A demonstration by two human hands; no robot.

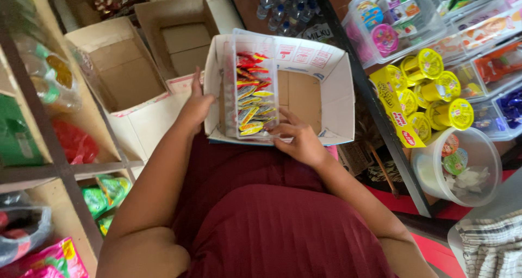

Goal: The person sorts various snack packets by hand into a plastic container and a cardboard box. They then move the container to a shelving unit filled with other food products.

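Big items first: open cardboard box (326, 88) sits on the person's lap, centre of view, white outside, brown inside, flaps up. Two more empty cardboard boxes (122, 66) on the floor far left of it. Metal shelf rack (60, 164) runs down the left edge with bagged snacks on it. On the right, another rack holds clear bins (391, 22) of sweets, and a cluster of yellow lidded tubs (435, 93). Near right, a round clear tub (478, 169) with a few packets inside.

Inside the lap box, against its left wall: a clear plastic tray (251, 88), long side running near-to-far, packed with a row of small red and yellow sachets (251, 101).

Left hand (196, 107): outside the box, flat against its left wall, fingers pointing far. Grip is apart, pressing the cardboard, not clamped on anything.

Right hand (296, 139): at the near edge of the box, fingers curled onto the near right corner of the tray. Grip is closed on the tray, thumb on the near rim of the box.
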